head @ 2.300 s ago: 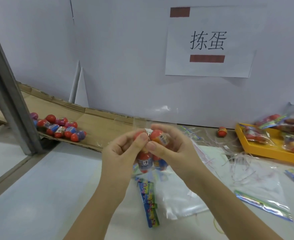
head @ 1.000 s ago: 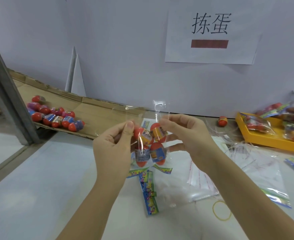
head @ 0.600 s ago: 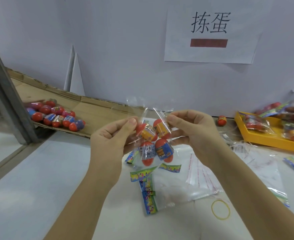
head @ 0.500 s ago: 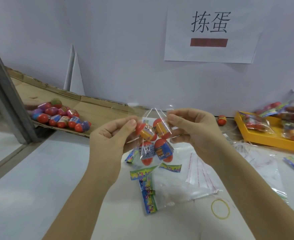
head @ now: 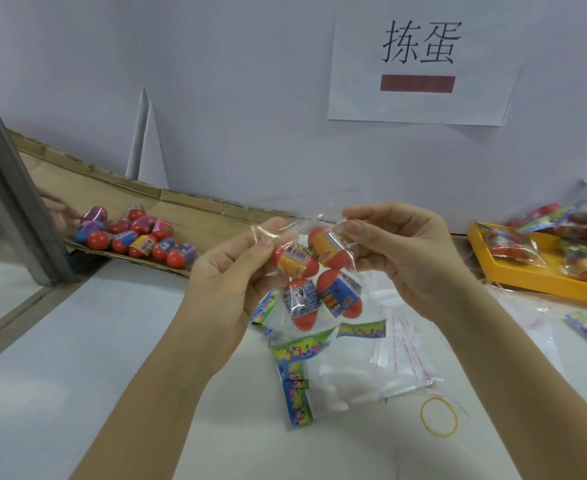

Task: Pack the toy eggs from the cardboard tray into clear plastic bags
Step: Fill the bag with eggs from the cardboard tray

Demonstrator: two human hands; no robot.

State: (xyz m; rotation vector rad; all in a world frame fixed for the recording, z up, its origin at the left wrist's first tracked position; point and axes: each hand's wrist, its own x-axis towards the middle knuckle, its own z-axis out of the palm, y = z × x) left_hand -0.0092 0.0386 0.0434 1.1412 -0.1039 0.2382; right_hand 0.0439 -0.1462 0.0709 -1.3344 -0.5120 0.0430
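left hand (head: 231,282) + right hand (head: 406,258) pinch clear plastic bag (head: 314,271) | four toy eggs (head: 319,282) inside

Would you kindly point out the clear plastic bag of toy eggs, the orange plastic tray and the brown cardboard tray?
clear plastic bag of toy eggs (head: 318,277): head view, middle.
orange plastic tray (head: 544,288): head view, front wall.
brown cardboard tray (head: 216,219): head view, bare floor.

White wall (head: 236,81), grey post (head: 11,195)
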